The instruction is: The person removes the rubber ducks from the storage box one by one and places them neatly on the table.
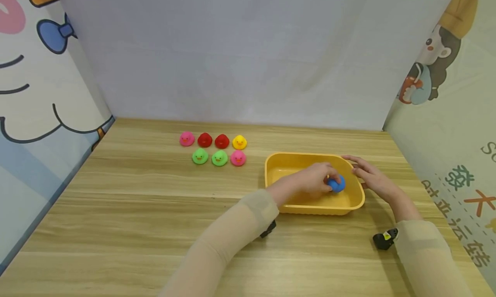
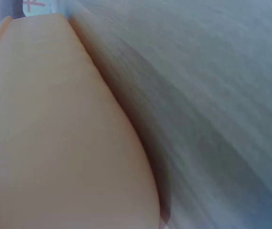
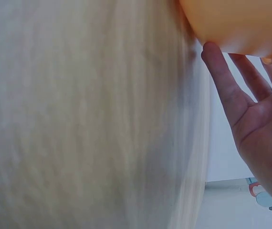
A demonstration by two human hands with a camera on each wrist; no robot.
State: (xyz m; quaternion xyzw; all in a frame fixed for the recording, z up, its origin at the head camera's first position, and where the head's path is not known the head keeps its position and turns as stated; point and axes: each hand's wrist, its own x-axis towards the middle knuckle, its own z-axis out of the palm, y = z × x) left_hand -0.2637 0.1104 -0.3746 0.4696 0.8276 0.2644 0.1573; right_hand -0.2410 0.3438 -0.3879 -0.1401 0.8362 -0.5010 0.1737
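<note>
A yellow rectangular basin (image 1: 310, 210) stands on the table, right of centre. Over its inside, my left hand (image 1: 311, 178) pinches a small blue toy duck (image 1: 338, 184), partly covered by the fingers. The left wrist view is filled by the basin's outer wall (image 2: 69, 124), with neither the hand nor the duck in sight. My right hand (image 1: 370, 178) rests at the basin's right end. In the right wrist view, its fairly straight fingers (image 3: 222, 74) touch the outside of the wall.
Left of the basin, toy ducks form two rows: pink (image 1: 187, 139), red (image 1: 205, 140) and yellow (image 1: 239, 142) ones behind, green (image 1: 219, 158) and pink (image 1: 238, 158) ones in front. A pale curtain (image 1: 240, 64) hangs behind the wooden table (image 1: 135, 228); printed walls flank it.
</note>
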